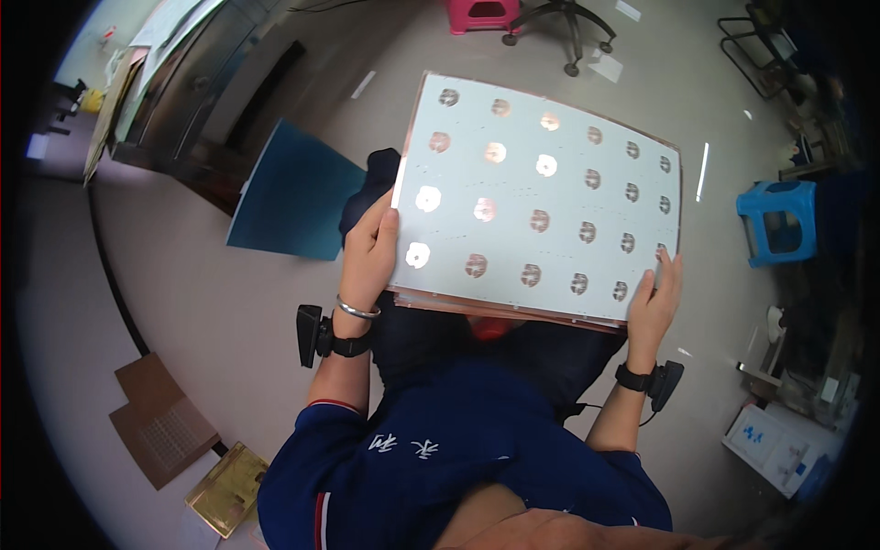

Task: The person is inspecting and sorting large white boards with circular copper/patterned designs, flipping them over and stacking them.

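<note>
A stack of thin rectangular panels (513,183) rests tilted over my lap. Its top sheet is pale white with rows of shiny round coppery and silvery marks, and reddish copper-coloured edges show below it. My left hand (369,249) is closed on the left edge, thumb along the rim and the other fingers hidden underneath or behind. At the lower right corner, my right hand (656,298) grips the right edge, its thumb and fingertips over the top face. Each wrist wears a black strapped device, and a silver bangle (358,308) circles the left one.
Left of my knee a dark teal board (291,197) stands on the floor. A blue stool (777,223) is at the right, a pink stool (483,13) and a wheeled chair base (570,23) at the far side. Cardboard (160,412) and a gold-coloured tray (227,489) lie lower left.
</note>
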Tool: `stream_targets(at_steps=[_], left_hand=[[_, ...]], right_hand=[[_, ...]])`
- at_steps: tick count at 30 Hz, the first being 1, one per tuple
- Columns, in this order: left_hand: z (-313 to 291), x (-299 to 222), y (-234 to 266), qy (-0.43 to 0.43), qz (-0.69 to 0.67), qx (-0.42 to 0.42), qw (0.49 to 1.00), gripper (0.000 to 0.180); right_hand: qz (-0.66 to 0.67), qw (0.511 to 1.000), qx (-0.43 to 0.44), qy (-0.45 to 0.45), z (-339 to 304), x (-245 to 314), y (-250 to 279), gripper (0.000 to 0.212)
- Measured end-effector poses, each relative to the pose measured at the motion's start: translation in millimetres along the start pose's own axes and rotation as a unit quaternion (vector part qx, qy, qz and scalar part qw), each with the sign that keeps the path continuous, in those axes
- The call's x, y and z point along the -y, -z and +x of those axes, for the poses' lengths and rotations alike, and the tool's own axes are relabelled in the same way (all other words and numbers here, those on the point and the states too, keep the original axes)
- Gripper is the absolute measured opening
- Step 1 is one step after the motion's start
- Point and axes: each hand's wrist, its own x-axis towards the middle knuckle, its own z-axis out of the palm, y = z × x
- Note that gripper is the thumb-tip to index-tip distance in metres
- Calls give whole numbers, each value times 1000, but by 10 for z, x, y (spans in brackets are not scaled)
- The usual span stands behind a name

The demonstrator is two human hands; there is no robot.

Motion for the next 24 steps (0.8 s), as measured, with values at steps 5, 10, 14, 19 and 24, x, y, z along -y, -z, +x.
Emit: stream_targets(at_steps=[5, 10, 14, 19, 24], left_hand=[[-48, -40, 61, 9, -108, -19, 994, 32], [-74, 117, 106, -10, -115, -36, 993, 32], [-34, 239, 184, -16, -114, -36, 993, 32], [192, 441, 198, -47, -17, -64, 997, 26], [357, 620, 78, -62, 18, -72, 995, 24]], right_hand=[[46, 999, 4, -26, -11, 16, -19, 37], [291, 922, 59, -250, 60, -14, 110, 38], [456, 859, -31, -233, 170, -49, 304, 37], [522, 808, 59, -267, 370, -185, 351, 35], [550, 797, 93, -233, 520, -296, 204, 36]])
